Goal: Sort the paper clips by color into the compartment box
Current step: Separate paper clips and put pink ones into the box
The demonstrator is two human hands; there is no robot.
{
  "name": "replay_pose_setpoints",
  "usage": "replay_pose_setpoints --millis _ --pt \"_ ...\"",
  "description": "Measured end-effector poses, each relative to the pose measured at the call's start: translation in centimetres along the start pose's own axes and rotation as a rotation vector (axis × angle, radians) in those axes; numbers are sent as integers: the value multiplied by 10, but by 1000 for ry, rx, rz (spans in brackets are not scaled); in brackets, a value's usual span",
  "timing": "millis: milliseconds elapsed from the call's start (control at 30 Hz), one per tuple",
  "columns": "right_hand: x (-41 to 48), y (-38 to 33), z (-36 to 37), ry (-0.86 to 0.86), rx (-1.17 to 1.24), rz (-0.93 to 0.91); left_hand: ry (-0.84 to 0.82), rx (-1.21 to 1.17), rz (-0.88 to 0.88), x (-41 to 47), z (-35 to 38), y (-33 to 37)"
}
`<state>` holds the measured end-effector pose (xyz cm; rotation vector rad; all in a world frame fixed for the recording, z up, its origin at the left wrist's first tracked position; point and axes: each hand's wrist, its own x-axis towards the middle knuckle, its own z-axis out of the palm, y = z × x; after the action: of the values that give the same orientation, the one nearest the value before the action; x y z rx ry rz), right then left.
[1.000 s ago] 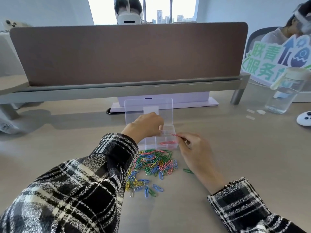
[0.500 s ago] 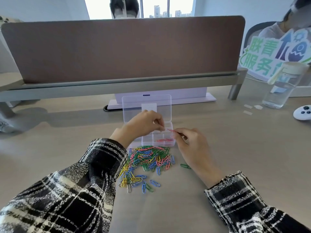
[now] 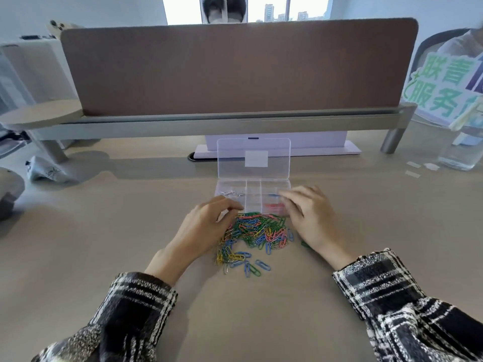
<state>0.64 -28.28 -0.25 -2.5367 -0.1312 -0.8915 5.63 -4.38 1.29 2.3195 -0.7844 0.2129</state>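
Head view: paper clips [image 3: 254,231] between left hand [image 3: 206,228] and right hand [image 3: 311,218]

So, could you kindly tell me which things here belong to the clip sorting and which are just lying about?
Job: compartment box, loose paper clip pile, silver clips and red clips already in the box.
Lying about: water bottle, paper scraps, green-lettered sign.

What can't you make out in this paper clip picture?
- Head view, right hand: fingertips blurred, held clip unclear.
- Right cells of compartment box: under that hand.
- Left edge of clip pile: under left hand.
- The bottle: cut by right frame edge.
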Motion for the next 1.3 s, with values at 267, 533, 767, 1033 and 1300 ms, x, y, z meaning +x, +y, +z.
replay_pose_setpoints --millis 267,533,767,1033,1300 --pt "-42 -21 -31 -210 132 -26 92 132 204 -24 5 -3" --pt "-42 -17 -22 -212 42 -71 94 145 227 -25 9 -5" --pt "-42 -15 -21 -184 59 -123 104 118 205 -27 8 -2" --pt "-38 -13 -23 -161 121 -62 151 -3 112 -23 9 -6" --pt "-30 -15 -12 -141 151 -41 177 42 99 -23 9 -5"
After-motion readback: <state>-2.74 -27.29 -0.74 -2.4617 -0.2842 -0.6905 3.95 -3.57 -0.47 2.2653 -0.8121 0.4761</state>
